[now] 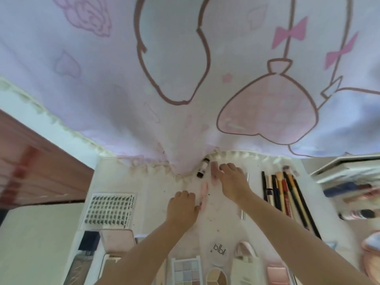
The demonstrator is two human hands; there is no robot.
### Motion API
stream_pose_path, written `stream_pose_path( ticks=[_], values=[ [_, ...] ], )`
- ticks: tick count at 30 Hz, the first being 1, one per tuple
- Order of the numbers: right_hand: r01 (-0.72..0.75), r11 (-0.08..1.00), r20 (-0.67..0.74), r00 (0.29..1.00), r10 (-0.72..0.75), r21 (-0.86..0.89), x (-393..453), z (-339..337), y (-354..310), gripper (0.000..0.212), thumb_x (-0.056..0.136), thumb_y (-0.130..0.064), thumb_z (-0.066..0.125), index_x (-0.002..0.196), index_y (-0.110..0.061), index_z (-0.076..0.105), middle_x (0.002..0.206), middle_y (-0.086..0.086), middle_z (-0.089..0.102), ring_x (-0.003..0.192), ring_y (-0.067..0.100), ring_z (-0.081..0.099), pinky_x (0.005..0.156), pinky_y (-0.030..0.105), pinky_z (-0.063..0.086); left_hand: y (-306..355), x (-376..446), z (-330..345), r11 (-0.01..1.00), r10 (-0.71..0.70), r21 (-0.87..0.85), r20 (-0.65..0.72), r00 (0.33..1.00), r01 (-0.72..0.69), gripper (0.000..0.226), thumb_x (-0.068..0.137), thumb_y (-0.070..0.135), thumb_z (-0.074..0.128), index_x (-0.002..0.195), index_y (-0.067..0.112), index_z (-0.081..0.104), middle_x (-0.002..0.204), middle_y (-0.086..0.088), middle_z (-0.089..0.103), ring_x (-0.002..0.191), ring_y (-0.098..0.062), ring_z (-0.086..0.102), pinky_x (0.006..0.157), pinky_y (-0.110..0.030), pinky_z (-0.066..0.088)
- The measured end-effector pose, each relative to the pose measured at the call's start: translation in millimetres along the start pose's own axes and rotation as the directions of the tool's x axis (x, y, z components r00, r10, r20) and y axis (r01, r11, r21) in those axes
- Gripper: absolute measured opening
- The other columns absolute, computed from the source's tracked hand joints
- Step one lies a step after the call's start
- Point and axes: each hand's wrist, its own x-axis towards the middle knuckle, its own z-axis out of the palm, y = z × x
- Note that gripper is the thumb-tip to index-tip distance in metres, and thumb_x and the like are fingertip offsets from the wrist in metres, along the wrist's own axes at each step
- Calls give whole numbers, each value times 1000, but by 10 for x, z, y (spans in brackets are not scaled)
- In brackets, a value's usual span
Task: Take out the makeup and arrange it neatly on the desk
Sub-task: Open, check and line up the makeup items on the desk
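Note:
Makeup lies spread on the white desk (127,182). My left hand (182,206) rests palm down with its fingertips against a pale pink tube (203,195). My right hand (231,179) reaches farther back, fingers on a second pink tube (213,171). A white tube with black caps (203,167) lies just left of it, at the curtain's hem. A row of brushes and pencils (285,198) lies to the right. Near me are an eyeshadow palette (186,269), a round compact (219,253) and a pink compact (277,274).
A printed pink-and-white curtain (185,79) hangs across the back of the desk. A false-lash card (111,208) and a pink case (117,240) lie at the left. A shelf with more items (349,188) stands at the right. A wooden panel (30,161) is at far left.

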Motion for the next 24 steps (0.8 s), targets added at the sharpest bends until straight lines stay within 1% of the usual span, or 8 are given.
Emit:
stream_pose_path(
  ticks=[3,8,13,15,17,19,21,24],
  values=[
    [85,993,6,996,-85,-81,73,-16,-8,62,80,4,45,138,-9,26,138,7,31,124,25,31,96,33,31,-32,19,96,999,14,-50,-34,999,-15,42,95,33,37,129,8,37,137,-9,35,127,-22,31,99,-31,33],
    [209,961,86,977,-196,-179,95,-43,-42,37,89,-4,40,125,-9,44,141,15,25,123,24,32,90,33,32,-88,-6,232,1000,25,-8,77,997,-24,62,99,35,20,143,1,-9,153,-14,-17,142,-24,-14,116,-32,-4],
    [234,947,87,972,-220,-220,99,-63,12,33,86,-1,40,118,-6,47,125,12,43,115,25,41,86,31,36,-68,19,278,1000,16,15,158,987,-18,65,99,38,16,141,0,-17,150,-16,-26,140,-27,-22,115,-34,-9],
    [222,956,-70,969,-239,-190,69,-118,12,27,77,-1,55,104,-2,56,106,13,56,96,26,55,74,27,43,-82,28,291,1000,11,3,184,983,-12,65,99,38,15,140,0,-18,149,-16,-27,139,-27,-23,114,-35,-11],
    [130,991,-181,975,-126,13,-26,-220,12,17,74,-3,59,92,-2,60,91,10,62,83,25,59,64,25,43,-91,35,298,1000,15,-12,187,982,-13,66,99,38,16,140,0,-19,149,-16,-27,139,-27,-24,114,-35,-12],
    [19,946,-163,986,36,324,-175,-314,18,11,80,-4,53,89,-9,54,84,-3,61,80,19,55,64,17,39,-88,34,278,1000,19,-24,198,980,-14,66,99,38,17,140,0,-20,149,-16,-27,139,-26,-24,114,-35,-11],
    [-46,810,-133,980,151,584,-353,-433,6,20,79,0,54,88,-16,47,74,-14,62,71,10,55,63,7,39,-81,25,192,1000,19,-18,224,974,-15,65,99,36,17,140,0,-18,150,-15,-26,140,-26,-22,115,-35,-9],
    [-116,613,-56,966,254,782,-631,-653,-12,23,80,2,58,95,-14,56,70,-10,65,66,5,59,62,3,44,-53,-39,-61,994,31,-110,161,986,-13,65,99,37,20,142,-2,-12,152,-16,-17,142,-25,-15,117,-33,-2]
  ],
)
